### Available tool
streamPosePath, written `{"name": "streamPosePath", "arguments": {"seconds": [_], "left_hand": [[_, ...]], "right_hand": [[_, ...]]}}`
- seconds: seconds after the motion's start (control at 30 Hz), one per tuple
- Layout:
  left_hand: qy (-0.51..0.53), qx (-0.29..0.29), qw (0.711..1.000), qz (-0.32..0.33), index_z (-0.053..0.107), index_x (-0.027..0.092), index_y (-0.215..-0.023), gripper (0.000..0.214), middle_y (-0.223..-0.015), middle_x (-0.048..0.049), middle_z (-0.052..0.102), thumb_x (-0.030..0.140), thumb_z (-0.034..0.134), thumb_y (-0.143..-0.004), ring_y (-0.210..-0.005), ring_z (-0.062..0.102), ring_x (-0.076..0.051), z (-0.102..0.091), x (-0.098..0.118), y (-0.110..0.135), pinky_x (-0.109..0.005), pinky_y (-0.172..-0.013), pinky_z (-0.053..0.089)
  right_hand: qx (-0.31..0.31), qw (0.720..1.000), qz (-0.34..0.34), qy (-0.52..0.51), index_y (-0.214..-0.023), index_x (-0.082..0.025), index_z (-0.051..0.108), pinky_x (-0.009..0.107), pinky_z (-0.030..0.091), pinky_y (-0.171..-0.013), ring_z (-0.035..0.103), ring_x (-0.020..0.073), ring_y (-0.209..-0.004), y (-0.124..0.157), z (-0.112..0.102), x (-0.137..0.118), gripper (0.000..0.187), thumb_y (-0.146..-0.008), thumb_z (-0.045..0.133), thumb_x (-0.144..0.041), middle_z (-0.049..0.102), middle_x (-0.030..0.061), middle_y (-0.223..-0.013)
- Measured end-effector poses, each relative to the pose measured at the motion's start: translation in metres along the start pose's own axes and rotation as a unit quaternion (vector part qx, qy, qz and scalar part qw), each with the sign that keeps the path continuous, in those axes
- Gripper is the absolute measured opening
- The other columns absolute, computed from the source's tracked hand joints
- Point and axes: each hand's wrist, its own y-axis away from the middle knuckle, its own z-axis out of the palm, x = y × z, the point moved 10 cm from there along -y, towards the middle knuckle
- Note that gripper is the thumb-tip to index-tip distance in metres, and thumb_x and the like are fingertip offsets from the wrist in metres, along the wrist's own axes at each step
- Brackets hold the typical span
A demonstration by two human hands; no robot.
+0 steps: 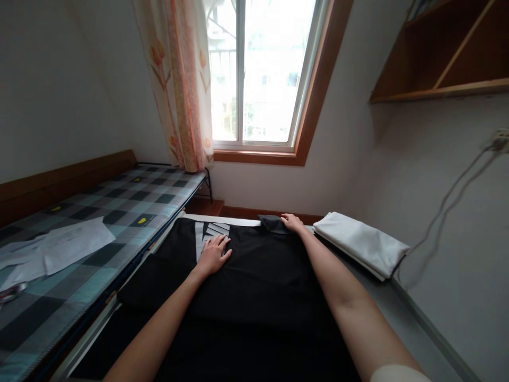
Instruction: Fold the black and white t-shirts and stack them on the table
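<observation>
A large black garment (254, 286) lies spread over a table, with white and grey stripes (199, 239) printed near its far left part. My left hand (214, 253) rests flat on the garment beside the stripes, its fingers spread and partly covering them. At the far edge, my right hand (292, 222) has its fingers closed on a turned-up dark flap (272, 224) of the cloth. The fingertips there are small and partly hidden.
A folded white cloth (360, 241) sits at the table's right side, near a hanging cable (445, 199). To the left stands a bed (159, 199) with a checked cover and several papers (67, 246). Beyond the table are a window (270, 74) and a curtain (183, 85); a wooden shelf (441, 93) hangs upper right.
</observation>
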Motion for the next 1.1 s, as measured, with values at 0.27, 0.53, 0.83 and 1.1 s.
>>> {"name": "streamPosePath", "arguments": {"seconds": [0.27,0.53,0.83,1.1], "left_hand": [[0.016,0.000,1.000,-0.005,0.054,0.027,-0.132,0.044,-0.145,-0.0058,0.047,0.044,0.045,-0.092,-0.139,0.034,-0.026,0.000,0.000,0.000,-0.050,-0.116,0.021],[0.014,0.000,1.000,-0.008,0.055,0.026,-0.131,0.044,-0.144,-0.0063,0.049,0.045,0.045,-0.092,-0.137,0.036,-0.027,-0.004,0.001,0.000,-0.050,-0.115,0.022],[0.012,-0.003,1.000,-0.004,0.055,0.027,-0.130,0.043,-0.144,-0.0062,0.048,0.045,0.045,-0.092,-0.137,0.036,-0.026,-0.002,-0.002,-0.001,-0.049,-0.115,0.023],[0.053,0.038,0.998,-0.020,0.061,0.024,-0.121,0.037,-0.125,-0.0085,0.060,0.043,0.043,-0.094,-0.121,0.050,-0.026,-0.021,0.021,-0.014,-0.044,-0.103,0.037]], "right_hand": [[0.029,0.998,0.040,-0.048,-0.109,-0.025,0.069,0.053,0.041,-0.096,0.061,0.0290,-0.111,-0.011,0.004,0.005,0.031,-0.080,0.064,-0.031,0.069,0.0098,-0.116],[0.105,0.978,-0.007,-0.183,-0.122,-0.013,0.061,0.035,0.051,-0.085,0.066,0.0229,-0.099,0.003,-0.045,-0.021,0.048,-0.076,0.059,-0.021,0.070,0.0155,-0.110],[-0.241,0.910,-0.259,-0.217,-0.119,-0.017,0.065,0.032,0.050,-0.087,0.065,0.0204,-0.095,0.157,-0.041,-0.062,0.050,-0.073,0.067,-0.035,0.072,0.0063,-0.100],[-0.109,0.983,-0.118,-0.083,-0.115,-0.019,0.067,0.031,0.051,-0.076,0.067,0.0216,-0.083,0.157,-0.036,0.011,0.038,-0.082,0.060,-0.034,0.073,0.0085,-0.092]]}}
